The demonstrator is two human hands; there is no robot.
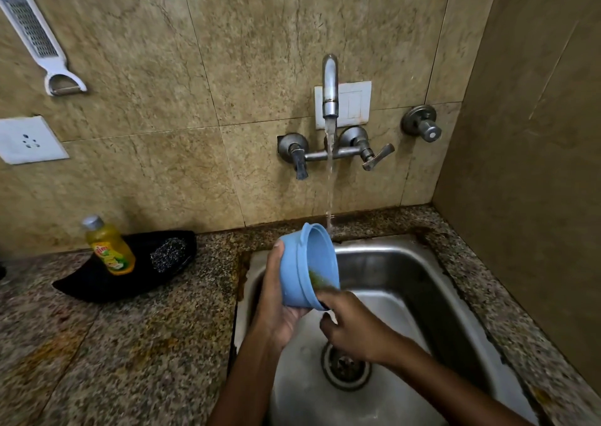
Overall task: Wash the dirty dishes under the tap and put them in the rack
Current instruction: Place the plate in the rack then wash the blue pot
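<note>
The bowl [300, 264] is pale blue plastic, deep and round, with a stepped rim band and a small tab on its upper edge. Greenish residue smears the inner wall near the lower lip. It is tipped on its side above the sink [400, 263], its mouth facing 3 o'clock and a little away from the camera, its base toward 9 o'clock. Its axis from base to mouth runs roughly level, left to right, and the rim stands nearly upright.

The left hand [276, 298] cradles the bowl from below and behind, palm under the base and thumb up along the outer wall, fingers curled round it. The right hand [349, 321] is at 5 o'clock from the bowl, its fingertips reaching into the lower rim where the residue sits; the other fingers are curled loosely. Whether it pinches the rim or only rubs inside is blurred and I cannot tell.

Water falls from the tap [330, 88] at 12 o'clock and meets the bowl's upper rim. The drain [346, 365] lies at 6 o'clock beneath the hands.

On the counter [113, 344] at 9 o'clock a soap bottle [109, 246] and a scrubber [167, 253] rest on a black tray [97, 285]. A grater [31, 31] hangs on the wall at 10 o'clock.
</note>
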